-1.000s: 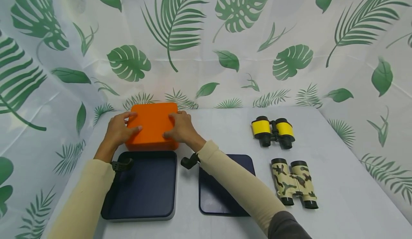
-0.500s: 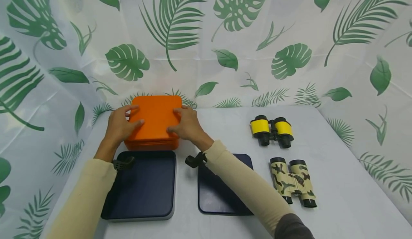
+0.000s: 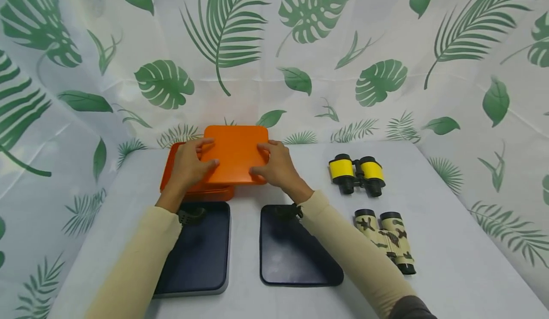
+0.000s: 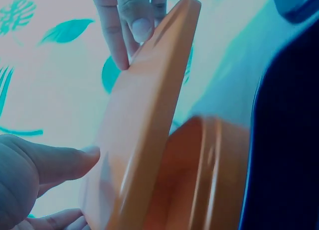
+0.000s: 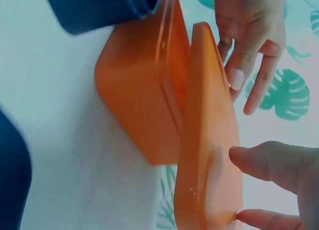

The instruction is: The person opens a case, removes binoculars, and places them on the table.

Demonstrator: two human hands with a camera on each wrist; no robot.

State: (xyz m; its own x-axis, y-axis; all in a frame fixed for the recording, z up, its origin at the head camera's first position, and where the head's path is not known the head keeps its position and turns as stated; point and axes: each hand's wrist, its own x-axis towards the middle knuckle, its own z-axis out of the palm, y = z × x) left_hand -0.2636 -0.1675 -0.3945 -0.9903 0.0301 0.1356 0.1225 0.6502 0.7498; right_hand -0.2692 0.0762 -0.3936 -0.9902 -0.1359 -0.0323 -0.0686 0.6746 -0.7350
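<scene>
An orange lid (image 3: 235, 154) is held between my two hands, raised off and to the right of its orange box (image 3: 214, 195). The box sits at the back left, open, partly covered by the lid and my left hand (image 3: 190, 164). That hand holds the lid's left edge, thumb on the top face. My right hand (image 3: 280, 166) grips the right edge the same way. In the left wrist view the lid (image 4: 137, 105) tilts over the box wall (image 4: 224, 175). In the right wrist view a gap shows between lid (image 5: 217, 140) and box (image 5: 132, 90).
A navy open box (image 3: 201, 262) stands in front of the orange box. To its right lies a navy lid (image 3: 291, 257), partly under my right forearm. Yellow-and-black binoculars (image 3: 343, 168) and camouflage binoculars (image 3: 399, 238) rest at the right. A leaf-print sheet hangs behind the white table (image 3: 450, 242).
The orange lid has come up off the box and moved right in both hands, baring the box's left rim. Both forearms have shifted right with it.
</scene>
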